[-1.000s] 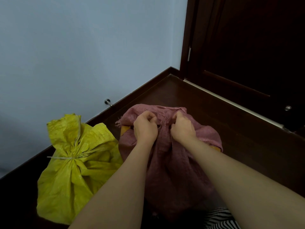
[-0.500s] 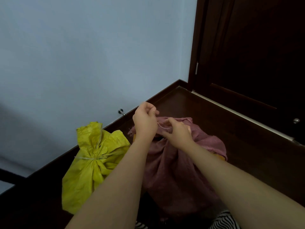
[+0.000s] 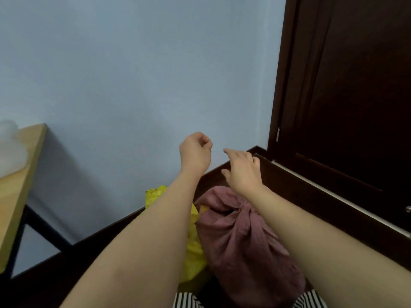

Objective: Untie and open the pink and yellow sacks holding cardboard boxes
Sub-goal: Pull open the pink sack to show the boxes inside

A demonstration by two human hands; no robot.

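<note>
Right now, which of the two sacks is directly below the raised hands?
The pink sack, lying between the two forearms beneath the right hand. The yellow sack sits to its left, nearer the wall and mostly hidden behind the left forearm.

Left hand point(image 3: 195, 152) fisted, right hand point(image 3: 242, 170) loose, above pink sack point(image 3: 240, 245), yellow sack point(image 3: 193, 247) beside

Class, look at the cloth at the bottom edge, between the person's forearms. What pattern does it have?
Black and white stripes on the cloth; the head view, the only one, shows it.
</note>
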